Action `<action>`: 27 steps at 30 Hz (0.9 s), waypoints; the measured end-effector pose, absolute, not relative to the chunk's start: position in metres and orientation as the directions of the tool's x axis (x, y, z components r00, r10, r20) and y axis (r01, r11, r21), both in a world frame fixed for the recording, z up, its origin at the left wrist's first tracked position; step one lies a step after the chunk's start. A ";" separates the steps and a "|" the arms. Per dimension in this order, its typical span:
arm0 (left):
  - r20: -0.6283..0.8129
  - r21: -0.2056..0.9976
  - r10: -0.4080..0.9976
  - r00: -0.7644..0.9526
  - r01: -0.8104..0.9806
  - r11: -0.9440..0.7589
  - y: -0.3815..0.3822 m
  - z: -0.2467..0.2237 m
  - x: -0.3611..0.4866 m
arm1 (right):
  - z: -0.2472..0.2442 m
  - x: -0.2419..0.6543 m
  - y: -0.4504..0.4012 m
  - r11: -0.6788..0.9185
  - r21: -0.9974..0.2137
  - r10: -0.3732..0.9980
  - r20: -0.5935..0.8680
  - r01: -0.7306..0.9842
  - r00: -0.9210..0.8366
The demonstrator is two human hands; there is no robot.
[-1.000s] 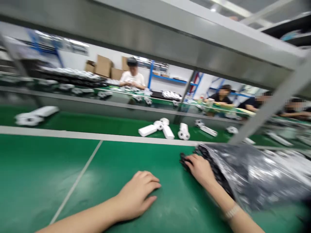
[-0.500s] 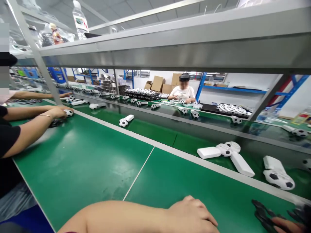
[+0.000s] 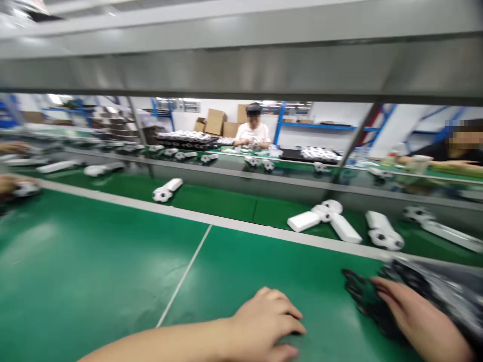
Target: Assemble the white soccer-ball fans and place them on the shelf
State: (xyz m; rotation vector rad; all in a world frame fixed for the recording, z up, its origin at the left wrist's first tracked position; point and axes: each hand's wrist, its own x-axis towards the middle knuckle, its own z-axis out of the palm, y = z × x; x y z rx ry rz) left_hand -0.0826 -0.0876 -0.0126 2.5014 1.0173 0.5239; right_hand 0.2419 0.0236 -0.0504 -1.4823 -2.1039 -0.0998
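My left hand (image 3: 269, 324) rests on the green table (image 3: 113, 271), fingers slightly curled and apart, with nothing in it. At the right, my right hand (image 3: 418, 314) reaches onto a pile of black parts (image 3: 364, 296); its fingertips touch them, and whether it grips one is hidden. A clear plastic bag (image 3: 449, 291) lies beside that hand. Beyond the pale strip lie white pieces with football-patterned ends: two overlapping (image 3: 345, 227), one to their right (image 3: 383, 231), and another further left (image 3: 168, 190).
A metal shelf beam (image 3: 241, 70) crosses above the table. Another person's hand (image 3: 7, 186) holds a football-patterned piece at the left edge. Across the line sits a person in white (image 3: 252, 131); another person (image 3: 453, 146) is at the far right.
The view has swung right, bringing my right hand, the black pile and the bag further into the frame. My left hand's fingers are more spread.
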 end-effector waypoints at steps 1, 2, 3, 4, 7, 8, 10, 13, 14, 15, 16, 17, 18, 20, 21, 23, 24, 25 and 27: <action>0.189 0.516 0.732 0.654 0.568 -0.641 -0.090 -0.010 -0.083 | -0.041 0.239 0.017 0.371 -0.265 0.867 0.441 0.890 -0.231; 0.181 0.549 0.743 0.644 0.561 -0.620 -0.091 -0.008 -0.084 | -0.032 0.235 0.011 0.359 -0.284 0.876 0.432 0.889 -0.215; 0.173 0.578 0.751 0.637 0.552 -0.601 -0.092 -0.008 -0.085 | -0.023 0.230 0.006 0.369 -0.306 0.875 0.434 0.877 -0.217; 0.161 0.609 0.755 0.636 0.538 -0.583 -0.090 -0.008 -0.088 | -0.014 0.224 0.002 0.388 -0.332 0.869 0.441 0.860 -0.222; 0.163 0.700 0.799 0.579 0.503 -0.507 -0.071 -0.012 -0.092 | 0.003 0.208 -0.006 0.413 -0.422 0.851 0.493 0.807 -0.178; 0.176 0.719 0.828 0.533 0.505 -0.478 -0.059 -0.012 -0.092 | 0.006 0.203 -0.007 0.432 -0.439 0.841 0.511 0.788 -0.176; 0.210 0.721 0.883 0.420 0.544 -0.430 -0.026 -0.010 -0.085 | 0.008 0.197 -0.009 0.476 -0.453 0.824 0.529 0.754 -0.203; 0.225 0.683 0.935 0.274 0.640 -0.352 0.036 -0.005 -0.060 | 0.003 0.193 -0.009 0.528 -0.432 0.808 0.522 0.731 -0.275; 0.206 0.697 0.952 0.227 0.648 -0.306 0.057 -0.003 -0.049 | 0.001 0.193 -0.009 0.539 -0.417 0.803 0.516 0.732 -0.298; 0.190 0.717 0.964 0.186 0.645 -0.265 0.075 -0.001 -0.037 | -0.001 0.193 -0.008 0.549 -0.398 0.798 0.511 0.735 -0.319; 0.185 0.730 0.970 0.157 0.639 -0.243 0.090 0.000 -0.024 | -0.003 0.193 -0.007 0.558 -0.379 0.792 0.509 0.738 -0.338; 0.185 0.743 0.973 0.139 0.628 -0.231 0.103 0.001 -0.012 | -0.004 0.193 -0.007 0.567 -0.358 0.786 0.506 0.742 -0.356; 0.191 0.753 0.973 0.130 0.616 -0.230 0.113 0.002 -0.001 | -0.005 0.193 -0.007 0.575 -0.336 0.780 0.501 0.746 -0.376; 0.195 0.779 0.972 0.133 0.581 -0.236 0.125 0.003 0.016 | -0.006 0.192 -0.007 0.593 -0.286 0.768 0.483 0.753 -0.422; 0.186 0.798 0.973 0.135 0.557 -0.230 0.128 0.003 0.022 | -0.006 0.191 -0.008 0.605 -0.258 0.761 0.465 0.753 -0.452; 0.149 0.846 0.979 0.141 0.494 -0.200 0.129 0.005 0.027 | -0.005 0.190 -0.010 0.636 -0.211 0.746 0.415 0.743 -0.521; 0.117 0.873 0.982 0.147 0.456 -0.173 0.127 0.007 0.026 | -0.004 0.190 -0.012 0.649 -0.201 0.740 0.391 0.734 -0.547; 0.080 0.898 0.985 0.155 0.418 -0.139 0.122 0.009 0.023 | -0.004 0.189 -0.013 0.654 -0.207 0.740 0.377 0.727 -0.558; -0.001 0.939 0.980 0.199 0.338 -0.068 0.104 0.015 0.012 | -0.003 0.190 -0.015 0.629 -0.294 0.765 0.396 0.720 -0.508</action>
